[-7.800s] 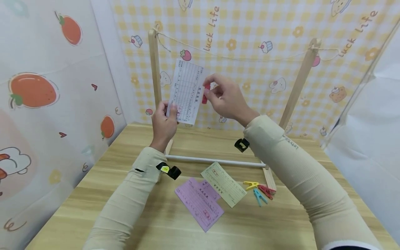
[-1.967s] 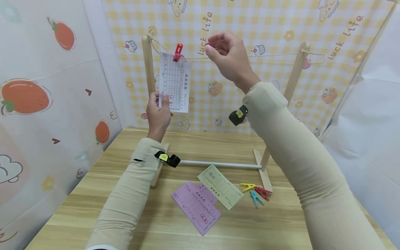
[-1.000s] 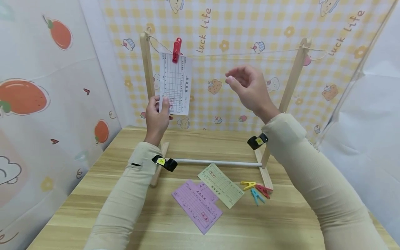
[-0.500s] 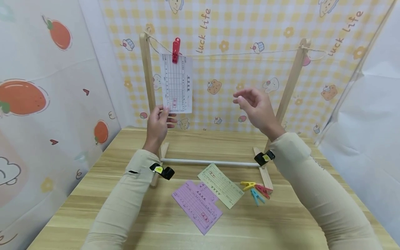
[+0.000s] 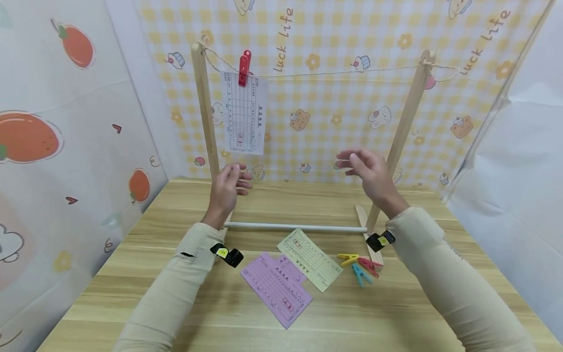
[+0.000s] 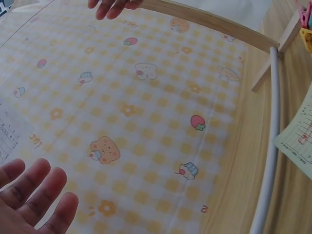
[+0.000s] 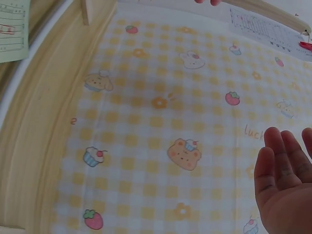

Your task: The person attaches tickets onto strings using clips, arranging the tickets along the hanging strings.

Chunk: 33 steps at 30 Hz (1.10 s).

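A white printed slip [image 5: 246, 115] hangs from the string [image 5: 316, 74] near its left end, held by a red clothespin [image 5: 244, 68]. Below the slip, apart from it, my left hand [image 5: 226, 190] is in the air with relaxed fingers, beside the left post. My right hand [image 5: 371, 176] hovers in front of the right post, its fingers loosely bent around nothing. Both wrist views show bare fingers: the left hand [image 6: 34, 200] and the right hand [image 7: 287, 180] hold nothing. In the right wrist view the slip [image 7: 268, 31] shows at the top.
Two wooden posts [image 5: 402, 132] carry the string, joined low down by a white rod [image 5: 294, 226]. On the table [image 5: 352, 318] lie purple slips [image 5: 277, 288], a pale green slip [image 5: 310, 259], and yellow [image 5: 348, 259], red [image 5: 369, 266] and blue [image 5: 361, 275] clothespins.
The red clothespin and white slip went from my hands to the string. My right hand let go of the clothespin and came down to the right; my left hand released the slip and lowered.
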Tool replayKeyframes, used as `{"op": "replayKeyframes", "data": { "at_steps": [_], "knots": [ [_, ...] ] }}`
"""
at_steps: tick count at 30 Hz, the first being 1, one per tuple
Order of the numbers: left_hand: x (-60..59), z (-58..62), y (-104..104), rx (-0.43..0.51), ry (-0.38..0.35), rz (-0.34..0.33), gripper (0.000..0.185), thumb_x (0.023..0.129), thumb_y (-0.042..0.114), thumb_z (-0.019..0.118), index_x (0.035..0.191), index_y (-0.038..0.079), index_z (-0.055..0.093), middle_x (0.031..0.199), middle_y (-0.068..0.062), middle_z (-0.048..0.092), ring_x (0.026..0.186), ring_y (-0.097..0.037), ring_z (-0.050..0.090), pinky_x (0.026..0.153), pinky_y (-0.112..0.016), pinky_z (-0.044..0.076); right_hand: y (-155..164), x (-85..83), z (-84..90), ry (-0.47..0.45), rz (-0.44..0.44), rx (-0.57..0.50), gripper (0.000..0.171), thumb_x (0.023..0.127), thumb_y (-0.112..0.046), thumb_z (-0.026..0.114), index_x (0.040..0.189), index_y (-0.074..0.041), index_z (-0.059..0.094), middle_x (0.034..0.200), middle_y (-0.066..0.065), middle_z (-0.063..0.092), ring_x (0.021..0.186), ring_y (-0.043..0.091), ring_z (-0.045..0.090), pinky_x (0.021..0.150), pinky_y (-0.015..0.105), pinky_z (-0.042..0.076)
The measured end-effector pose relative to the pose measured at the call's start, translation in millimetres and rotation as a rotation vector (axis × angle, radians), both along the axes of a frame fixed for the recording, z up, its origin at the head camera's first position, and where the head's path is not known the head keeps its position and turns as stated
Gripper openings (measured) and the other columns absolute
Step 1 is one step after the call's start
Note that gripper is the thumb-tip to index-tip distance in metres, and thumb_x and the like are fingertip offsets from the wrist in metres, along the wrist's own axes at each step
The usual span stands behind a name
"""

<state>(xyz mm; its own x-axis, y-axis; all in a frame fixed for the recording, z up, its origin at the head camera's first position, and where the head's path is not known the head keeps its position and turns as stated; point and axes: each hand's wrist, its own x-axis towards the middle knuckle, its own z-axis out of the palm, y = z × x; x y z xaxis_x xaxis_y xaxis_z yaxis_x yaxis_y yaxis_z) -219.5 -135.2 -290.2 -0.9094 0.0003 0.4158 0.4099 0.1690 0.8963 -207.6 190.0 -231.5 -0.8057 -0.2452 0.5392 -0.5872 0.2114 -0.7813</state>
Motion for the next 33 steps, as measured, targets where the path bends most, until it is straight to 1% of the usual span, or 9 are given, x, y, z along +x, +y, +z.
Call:
{"op": "replayKeyframes", "data": {
  "at_steps": [5, 7, 13, 16, 19, 21, 24, 27, 33],
  "knots": [
    [3.1, -6.1, 1.7, -0.005, -0.015, -0.052, 0.049, 0.107, 0.034, 0.029, 0.124, -0.006, 0.051, 0.109, -0.027, 0.060, 0.093, -0.041, 0.061, 0.073, -0.038, 0.055, 8.0, 3.8, -15.3, -0.021, 0.005, 0.007, 0.039, 0.105, -0.020, 0.041, 0.117, 0.015, 0.053, 0.114, 0.010, 0.065, 0.100, 0.017, 0.063, 0.082, 0.030, 0.051],
    [3.9, -8.4, 1.9, -0.013, -0.019, -0.060, 0.048, 0.107, 0.034, 0.030, 0.123, -0.006, 0.051, 0.108, -0.027, 0.060, 0.092, -0.041, 0.062, 0.072, -0.039, 0.055, 11.0, 5.5, -21.9, -0.032, 0.000, 0.015, 0.038, 0.105, -0.020, 0.041, 0.117, 0.014, 0.053, 0.113, 0.005, 0.065, 0.100, 0.015, 0.063, 0.082, 0.030, 0.051],
    [5.7, -18.8, 3.2, -0.068, -0.044, -0.063, 0.043, 0.107, 0.030, 0.032, 0.119, -0.005, 0.054, 0.104, -0.025, 0.063, 0.087, -0.036, 0.065, 0.069, -0.037, 0.056, 18.1, 12.2, -41.8, -0.068, -0.015, 0.028, 0.034, 0.105, -0.017, 0.042, 0.115, 0.013, 0.055, 0.107, -0.001, 0.064, 0.098, 0.013, 0.063, 0.081, 0.028, 0.051],
    [6.5, -25.6, 5.3, -0.111, -0.069, -0.063, 0.042, 0.107, 0.029, 0.032, 0.117, -0.005, 0.055, 0.103, -0.024, 0.064, 0.085, -0.035, 0.065, 0.068, -0.037, 0.056, 22.3, 14.9, -52.2, -0.083, -0.027, 0.047, 0.033, 0.104, -0.015, 0.043, 0.115, 0.013, 0.055, 0.108, 0.004, 0.064, 0.097, 0.013, 0.064, 0.080, 0.028, 0.052],
    [7.1, -33.9, 7.0, -0.189, -0.101, -0.062, 0.043, 0.107, 0.033, 0.032, 0.117, -0.002, 0.057, 0.102, -0.020, 0.064, 0.085, -0.031, 0.065, 0.069, -0.039, 0.056, 26.7, 16.1, -63.2, -0.109, -0.057, 0.100, 0.030, 0.104, -0.015, 0.045, 0.114, 0.011, 0.056, 0.111, 0.013, 0.065, 0.097, 0.013, 0.064, 0.080, 0.030, 0.053],
    [8.8, -39.0, 7.8, -0.271, -0.118, -0.057, 0.044, 0.106, 0.037, 0.034, 0.116, 0.001, 0.058, 0.103, -0.016, 0.066, 0.086, -0.028, 0.065, 0.071, -0.040, 0.056, 29.4, 16.7, -70.5, -0.131, -0.076, 0.148, 0.028, 0.103, -0.014, 0.047, 0.114, 0.009, 0.057, 0.113, 0.020, 0.064, 0.098, 0.016, 0.064, 0.082, 0.028, 0.053],
    [11.6, -48.0, 9.0, -0.403, -0.134, -0.062, 0.040, 0.104, 0.039, 0.041, 0.116, 0.006, 0.059, 0.104, -0.012, 0.066, 0.090, -0.025, 0.065, 0.075, -0.041, 0.055, 33.4, 18.5, -80.5, -0.164, -0.089, 0.215, 0.025, 0.102, -0.013, 0.051, 0.114, 0.007, 0.058, 0.111, 0.020, 0.064, 0.099, 0.021, 0.065, 0.083, 0.023, 0.051],
    [14.6, -56.8, 10.5, -0.522, -0.147, -0.094, 0.036, 0.101, 0.037, 0.050, 0.117, 0.007, 0.059, 0.106, -0.010, 0.066, 0.094, -0.025, 0.063, 0.079, -0.041, 0.053, 37.0, 20.6, -89.6, -0.197, -0.091, 0.264, 0.023, 0.101, -0.014, 0.053, 0.112, 0.006, 0.060, 0.107, 0.018, 0.066, 0.096, 0.022, 0.065, 0.082, 0.020, 0.051],
    [20.6, -73.4, 14.2, -0.652, -0.202, -0.165, 0.030, 0.096, 0.029, 0.061, 0.116, 0.006, 0.059, 0.102, -0.005, 0.065, 0.093, -0.020, 0.062, 0.079, -0.037, 0.053, 43.0, 26.5, -105.8, -0.265, -0.085, 0.309, 0.020, 0.098, -0.016, 0.059, 0.107, 0.002, 0.061, 0.097, 0.015, 0.066, 0.082, 0.018, 0.063, 0.069, 0.026, 0.052]
  ]
}}
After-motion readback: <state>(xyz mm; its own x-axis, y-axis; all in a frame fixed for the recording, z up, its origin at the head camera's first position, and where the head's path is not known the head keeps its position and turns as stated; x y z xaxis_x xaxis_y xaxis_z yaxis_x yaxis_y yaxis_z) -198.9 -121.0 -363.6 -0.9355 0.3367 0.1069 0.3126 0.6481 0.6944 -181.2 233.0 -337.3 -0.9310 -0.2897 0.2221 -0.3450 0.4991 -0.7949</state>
